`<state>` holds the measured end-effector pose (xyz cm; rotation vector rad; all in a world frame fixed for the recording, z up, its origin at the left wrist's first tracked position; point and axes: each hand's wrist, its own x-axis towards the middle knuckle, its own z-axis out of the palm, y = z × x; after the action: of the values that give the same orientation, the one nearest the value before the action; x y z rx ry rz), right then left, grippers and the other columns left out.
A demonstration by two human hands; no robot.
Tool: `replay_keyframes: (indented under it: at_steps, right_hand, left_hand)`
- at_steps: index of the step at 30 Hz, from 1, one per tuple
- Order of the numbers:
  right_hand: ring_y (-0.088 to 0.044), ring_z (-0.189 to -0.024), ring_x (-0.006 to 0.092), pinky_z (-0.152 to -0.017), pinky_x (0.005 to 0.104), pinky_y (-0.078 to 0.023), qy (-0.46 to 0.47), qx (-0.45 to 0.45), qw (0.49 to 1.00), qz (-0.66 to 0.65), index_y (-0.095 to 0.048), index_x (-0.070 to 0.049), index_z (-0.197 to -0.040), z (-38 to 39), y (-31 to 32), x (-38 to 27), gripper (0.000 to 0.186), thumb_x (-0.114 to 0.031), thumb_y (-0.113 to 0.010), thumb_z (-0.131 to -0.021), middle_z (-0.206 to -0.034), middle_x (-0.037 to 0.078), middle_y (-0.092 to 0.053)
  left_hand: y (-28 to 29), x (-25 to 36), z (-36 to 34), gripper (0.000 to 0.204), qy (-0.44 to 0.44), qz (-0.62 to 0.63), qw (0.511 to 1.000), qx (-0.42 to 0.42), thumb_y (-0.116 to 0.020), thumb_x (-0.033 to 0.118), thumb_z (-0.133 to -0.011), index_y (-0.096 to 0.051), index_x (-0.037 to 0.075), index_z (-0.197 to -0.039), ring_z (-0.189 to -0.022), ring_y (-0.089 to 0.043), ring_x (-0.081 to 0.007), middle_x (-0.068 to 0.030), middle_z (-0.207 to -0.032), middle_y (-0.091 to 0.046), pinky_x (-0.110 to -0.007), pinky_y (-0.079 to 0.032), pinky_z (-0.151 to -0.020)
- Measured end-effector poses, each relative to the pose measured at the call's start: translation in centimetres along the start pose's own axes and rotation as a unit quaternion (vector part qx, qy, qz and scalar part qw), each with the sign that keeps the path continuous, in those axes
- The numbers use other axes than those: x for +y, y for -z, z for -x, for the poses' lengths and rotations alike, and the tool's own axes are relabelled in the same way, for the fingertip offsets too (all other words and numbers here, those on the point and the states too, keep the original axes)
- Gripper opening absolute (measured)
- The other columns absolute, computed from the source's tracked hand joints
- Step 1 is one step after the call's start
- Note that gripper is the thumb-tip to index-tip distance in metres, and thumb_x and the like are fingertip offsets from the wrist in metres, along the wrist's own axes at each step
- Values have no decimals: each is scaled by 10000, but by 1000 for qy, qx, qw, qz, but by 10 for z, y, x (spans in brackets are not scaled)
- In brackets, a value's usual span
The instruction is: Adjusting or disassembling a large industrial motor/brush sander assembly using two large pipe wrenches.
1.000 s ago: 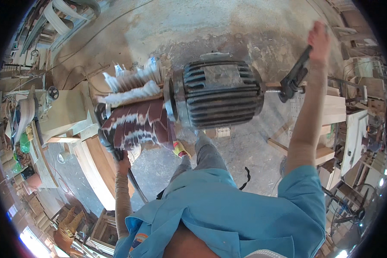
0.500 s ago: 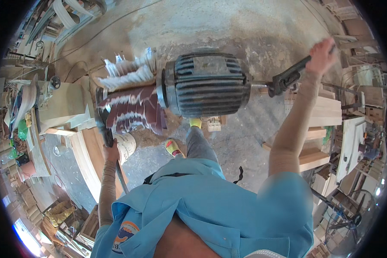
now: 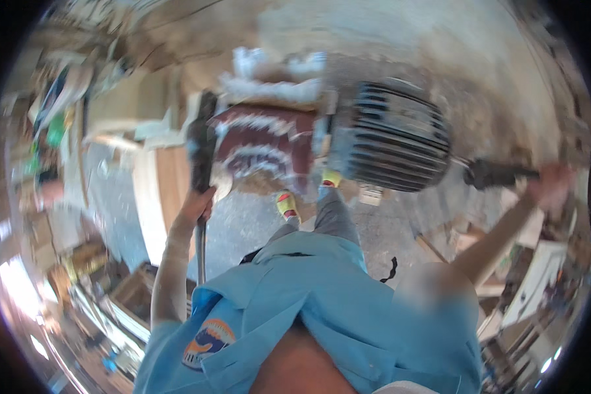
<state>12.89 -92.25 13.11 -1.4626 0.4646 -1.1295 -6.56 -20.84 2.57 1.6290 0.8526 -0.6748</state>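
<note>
In front of me hangs a sanding machine with a ribbed dark motor [image 3: 397, 138] and a sanding brush roller [image 3: 266, 141] of dark red abrasive strips and pale bristles. At its left end, a black grip bar [image 3: 202, 148] runs toward me, with my left hand [image 3: 197, 205] closed around its near end. A black handle [image 3: 499, 173] sticks out on a thin metal rod from the motor's right end. My right hand [image 3: 551, 186], smeared by motion, is wrapped round the outer end of that handle. The whole machine is held off the floor.
Beyond the machine's left end are pale wooden boards [image 3: 157, 190] and a workbench. My feet, in yellow shoes [image 3: 287, 204], stand on the grey concrete floor below. Pieces of wood [image 3: 433, 248] and a white panel [image 3: 535, 279] lie to the right. A black strap piece [image 3: 391, 269] is near me.
My right hand has come down toward me with its handle, tilting the motor end nearer. In view, the roller and motor sit farther right. Both hands keep their grip, and the whole picture is more blurred.
</note>
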Motion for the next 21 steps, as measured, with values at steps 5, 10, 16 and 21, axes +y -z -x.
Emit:
replay_keyframes:
  at_steps: [5, 10, 16, 21]
  right_hand:
    - [-398, -429, 175, -406, 282, -334, 144, 64, 979, -129, -397, -77, -588, 59, 59, -34, 508, -474, -334, -899, -475, 60, -402]
    - [-379, -483, 140, -427, 267, -301, 94, -39, 991, 83, -422, -79, -667, 29, -21, -30, 328, -300, -412, -909, -533, 42, -355]
    - [-364, -504, 86, -447, 251, -289, -55, -223, 962, 148, -436, -83, -675, -38, -120, 67, 317, -306, -507, -890, -571, -5, -381]
    - [-375, -500, 99, -448, 249, -308, -71, -253, 954, 141, -417, -97, -683, -34, -98, 44, 318, -322, -490, -896, -567, -1, -386]
  left_hand:
    - [1, 2, 1, 366, -40, -1, 999, 19, -593, 276, -814, -427, 64, -567, -299, -419, -125, -27, -412, -424, -282, -343, -295]
    - [-13, -13, -23, 338, -66, -187, 963, 184, -586, 305, -786, -541, -17, -691, -479, -567, -237, -147, -539, -546, -367, -442, -464]
    - [-21, -21, -37, 284, -129, -198, 941, 242, -586, 258, -769, -565, -8, -866, -656, -599, -285, -187, -673, -581, -385, -447, -635]
    - [-15, -31, -43, 264, -120, -159, 957, 212, -593, 267, -779, -554, 6, -797, -495, -520, -194, -97, -568, -530, -351, -415, -483]
